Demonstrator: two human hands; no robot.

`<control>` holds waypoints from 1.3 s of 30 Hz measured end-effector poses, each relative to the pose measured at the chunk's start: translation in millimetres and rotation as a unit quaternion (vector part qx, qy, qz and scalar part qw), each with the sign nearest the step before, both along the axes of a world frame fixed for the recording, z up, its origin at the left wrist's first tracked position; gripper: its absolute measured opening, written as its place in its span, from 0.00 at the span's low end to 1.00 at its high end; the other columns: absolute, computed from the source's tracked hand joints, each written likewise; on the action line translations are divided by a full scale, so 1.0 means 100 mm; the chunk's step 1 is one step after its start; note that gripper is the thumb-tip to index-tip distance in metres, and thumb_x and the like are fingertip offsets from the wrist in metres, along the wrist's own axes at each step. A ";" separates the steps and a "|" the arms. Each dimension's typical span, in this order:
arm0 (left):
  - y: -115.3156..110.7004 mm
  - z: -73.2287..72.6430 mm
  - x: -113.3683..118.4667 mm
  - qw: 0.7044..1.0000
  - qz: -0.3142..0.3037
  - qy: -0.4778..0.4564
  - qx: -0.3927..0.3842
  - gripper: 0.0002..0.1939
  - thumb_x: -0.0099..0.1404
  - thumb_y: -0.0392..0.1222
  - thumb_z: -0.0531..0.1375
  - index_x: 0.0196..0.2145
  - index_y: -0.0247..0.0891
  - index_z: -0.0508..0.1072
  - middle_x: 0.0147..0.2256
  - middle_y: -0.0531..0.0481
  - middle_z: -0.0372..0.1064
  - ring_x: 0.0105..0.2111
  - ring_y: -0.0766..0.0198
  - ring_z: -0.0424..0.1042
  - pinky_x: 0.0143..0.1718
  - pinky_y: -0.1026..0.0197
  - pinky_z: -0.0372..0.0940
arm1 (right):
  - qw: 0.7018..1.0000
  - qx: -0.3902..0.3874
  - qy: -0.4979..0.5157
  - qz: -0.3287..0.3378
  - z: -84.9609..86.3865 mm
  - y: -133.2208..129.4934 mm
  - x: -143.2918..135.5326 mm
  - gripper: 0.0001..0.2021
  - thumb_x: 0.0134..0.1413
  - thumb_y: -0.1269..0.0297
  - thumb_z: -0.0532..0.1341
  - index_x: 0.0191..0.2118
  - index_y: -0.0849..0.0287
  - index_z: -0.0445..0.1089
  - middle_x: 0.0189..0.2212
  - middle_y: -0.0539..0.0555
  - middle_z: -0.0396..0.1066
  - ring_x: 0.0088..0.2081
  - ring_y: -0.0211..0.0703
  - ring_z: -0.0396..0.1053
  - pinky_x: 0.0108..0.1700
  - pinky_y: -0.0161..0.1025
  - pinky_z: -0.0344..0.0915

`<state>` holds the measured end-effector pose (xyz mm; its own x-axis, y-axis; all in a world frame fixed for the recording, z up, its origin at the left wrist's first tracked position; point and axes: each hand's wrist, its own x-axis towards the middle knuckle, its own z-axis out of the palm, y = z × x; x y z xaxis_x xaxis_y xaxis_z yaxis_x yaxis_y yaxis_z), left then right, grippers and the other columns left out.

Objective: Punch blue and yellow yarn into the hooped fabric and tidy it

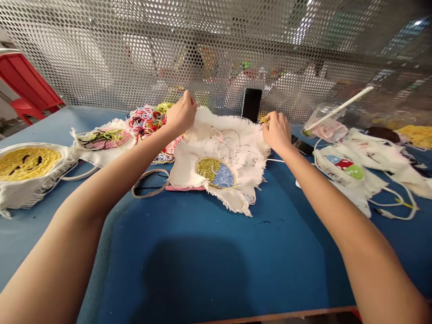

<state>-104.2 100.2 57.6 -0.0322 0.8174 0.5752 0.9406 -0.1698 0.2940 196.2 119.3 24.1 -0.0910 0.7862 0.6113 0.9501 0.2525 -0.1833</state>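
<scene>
A white, frayed-edged embroidery cloth (pixel 189 162) hangs between my two hands over the table. It bears an olive-green and blue stitched oval (pixel 216 173) near the bottom, with dark outline marks and a loose pink thread above. My left hand (pixel 182 112) is closed at the cloth's upper left edge, its fingertips pinched together. At the upper right corner, my right hand (pixel 278 131) is closed on the cloth's edge. Parts of the fingers on both hands are hidden. Below the cloth's left side, a pink item (pixel 184 188) peeks out beside an embroidery hoop (pixel 135 188).
A tangle of coloured yarn (pixel 145 123) lies behind my left forearm. Stitched pieces, including a yellow smiling face (pixel 30 163) and a red-blue-green one (pixel 346 166), flank the blue table (pixel 209 252). A phone (pixel 251 103) leans against the perforated metal panel (pixel 101 58). A white stick (pixel 340 108) rises at right.
</scene>
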 end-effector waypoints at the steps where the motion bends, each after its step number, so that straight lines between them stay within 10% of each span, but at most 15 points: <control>1: -0.06 0.02 0.00 0.999 -0.008 0.041 0.013 0.14 0.64 0.46 0.47 0.44 0.39 0.63 0.41 0.41 0.66 0.36 0.58 0.67 0.29 0.61 0.55 | 1.000 0.015 -0.006 -0.006 -0.01 -0.03 -0.03 0.14 0.52 0.68 0.52 0.45 0.63 0.61 0.45 0.66 0.61 0.49 0.59 0.58 0.48 0.54 0.55; 6: -0.55 0.06 0.10 0.966 -0.095 0.240 0.032 0.19 0.67 0.45 0.41 0.39 0.34 0.68 0.39 0.40 0.67 0.37 0.59 0.66 0.26 0.62 0.53 | 0.985 -0.010 0.001 0.172 -0.01 -0.52 -0.33 0.09 0.53 0.71 0.52 0.40 0.60 0.65 0.41 0.60 0.63 0.47 0.50 0.62 0.50 0.48 0.58; 11: -1.21 0.03 0.25 0.906 -0.284 0.309 -0.058 0.20 0.68 0.49 0.43 0.35 0.36 0.70 0.31 0.48 0.67 0.34 0.63 0.66 0.28 0.63 0.56 | 0.894 -0.159 -0.020 0.418 -0.01 -1.19 -0.58 0.07 0.58 0.64 0.52 0.38 0.58 0.65 0.40 0.55 0.64 0.45 0.44 0.63 0.47 0.42 0.60; 19: -1.83 -0.19 0.15 0.870 -0.230 0.430 -0.066 0.12 0.66 0.43 0.48 0.44 0.39 0.64 0.39 0.45 0.63 0.34 0.60 0.66 0.23 0.63 0.58 | 0.878 -0.234 -0.036 0.417 -0.16 -1.41 -0.36 0.19 0.54 0.53 0.57 0.48 0.58 0.61 0.44 0.56 0.63 0.46 0.44 0.62 0.47 0.41 0.61; 28: -1.90 -0.30 0.09 0.808 -0.304 0.503 0.047 0.15 0.65 0.29 0.45 0.46 0.39 0.62 0.45 0.47 0.63 0.33 0.66 0.65 0.26 0.64 0.63 | 0.897 -0.125 -0.085 0.416 -0.19 -1.64 -0.38 0.11 0.57 0.62 0.55 0.45 0.57 0.66 0.41 0.56 0.64 0.45 0.45 0.60 0.47 0.45 0.56; 39: -1.89 -0.29 0.08 0.813 -0.379 0.439 0.044 0.08 0.66 0.32 0.47 0.39 0.38 0.64 0.36 0.49 0.66 0.31 0.65 0.64 0.30 0.63 0.63 | 0.875 -0.179 -0.030 0.449 -0.10 -1.63 -0.71 0.05 0.56 0.67 0.56 0.34 0.60 0.69 0.35 0.55 0.64 0.41 0.42 0.60 0.46 0.41 0.58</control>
